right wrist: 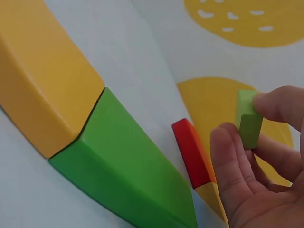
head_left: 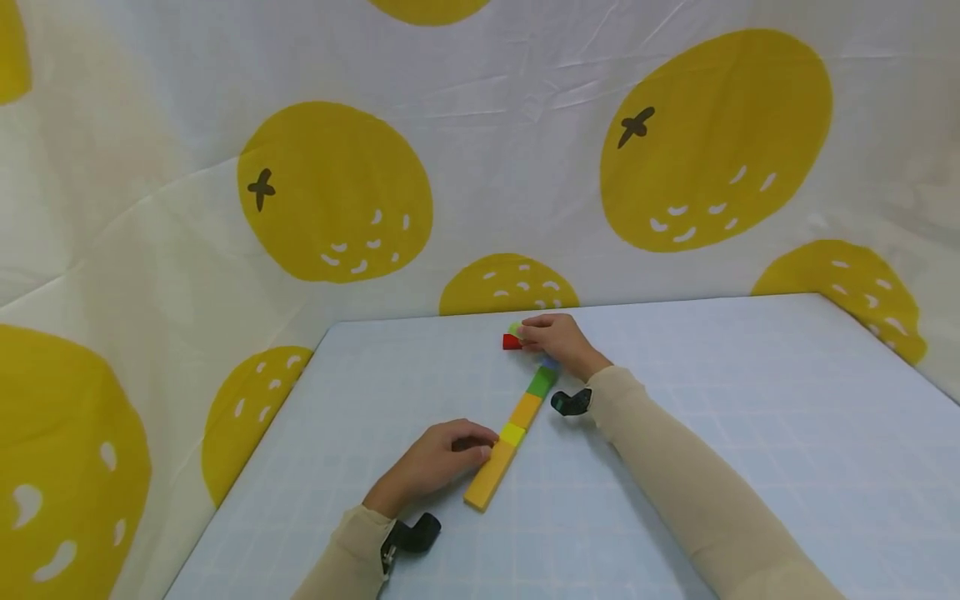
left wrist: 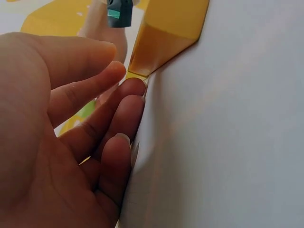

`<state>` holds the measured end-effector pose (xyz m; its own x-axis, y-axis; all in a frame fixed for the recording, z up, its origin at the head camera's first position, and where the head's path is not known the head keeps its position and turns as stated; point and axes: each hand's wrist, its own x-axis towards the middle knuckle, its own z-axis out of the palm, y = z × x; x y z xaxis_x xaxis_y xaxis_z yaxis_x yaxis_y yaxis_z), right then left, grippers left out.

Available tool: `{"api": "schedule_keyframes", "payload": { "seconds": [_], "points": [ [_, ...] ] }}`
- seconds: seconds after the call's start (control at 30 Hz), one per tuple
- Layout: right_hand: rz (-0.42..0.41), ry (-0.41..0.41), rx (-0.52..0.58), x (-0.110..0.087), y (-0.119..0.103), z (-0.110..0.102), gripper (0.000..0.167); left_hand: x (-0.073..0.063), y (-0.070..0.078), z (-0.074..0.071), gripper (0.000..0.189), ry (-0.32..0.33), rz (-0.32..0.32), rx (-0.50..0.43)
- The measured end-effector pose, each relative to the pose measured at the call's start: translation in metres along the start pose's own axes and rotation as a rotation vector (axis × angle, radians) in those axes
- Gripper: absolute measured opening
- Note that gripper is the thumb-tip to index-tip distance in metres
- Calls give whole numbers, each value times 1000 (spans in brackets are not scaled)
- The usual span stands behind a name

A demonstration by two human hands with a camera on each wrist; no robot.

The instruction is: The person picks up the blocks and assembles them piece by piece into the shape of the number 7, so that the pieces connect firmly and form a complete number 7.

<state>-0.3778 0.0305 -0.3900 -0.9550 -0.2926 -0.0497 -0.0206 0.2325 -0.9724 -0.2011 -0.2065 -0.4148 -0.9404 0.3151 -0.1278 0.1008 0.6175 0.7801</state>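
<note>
A slanting row of wooden blocks lies on the table, with a long orange block (head_left: pixel 489 479) at the near end. Beyond it come a yellow block (head_left: pixel 512 434), another orange block (head_left: pixel 525 411), a green block (right wrist: pixel 128 161) and a blue block (head_left: pixel 550 362) partly behind my right hand (head_left: pixel 558 340). That hand pinches a small light green block (right wrist: pixel 249 118) between thumb and fingers, held above the table near a red block (right wrist: pixel 192 154). My left hand (head_left: pixel 438 458) lies beside the near orange block with loosely bent fingers; whether the fingertips touch it, I cannot tell.
The pale checked table (head_left: pixel 712 417) meets a white cloth (head_left: pixel 517 167) printed with yellow fruit at its back and left edges. A black camera (head_left: pixel 420 533) sits on the left wrist, another (head_left: pixel 572 403) on the right. In the right wrist view, a pale yellow piece (right wrist: pixel 211 195) adjoins the red block.
</note>
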Motion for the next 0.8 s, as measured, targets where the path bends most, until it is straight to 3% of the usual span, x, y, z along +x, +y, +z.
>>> {"api": "schedule_keyframes", "payload": {
  "seconds": [0.23,0.47,0.8],
  "points": [
    [-43,-6,-58,7,-2,3,44,2,-1,0,21,3,-3,1],
    [-131,50,-260,13,-9,8,46,2,-2,1,21,20,-8,-9],
    [-233,21,-436,26,-10,18,43,2,-2,0,21,20,7,10]
  ]
}}
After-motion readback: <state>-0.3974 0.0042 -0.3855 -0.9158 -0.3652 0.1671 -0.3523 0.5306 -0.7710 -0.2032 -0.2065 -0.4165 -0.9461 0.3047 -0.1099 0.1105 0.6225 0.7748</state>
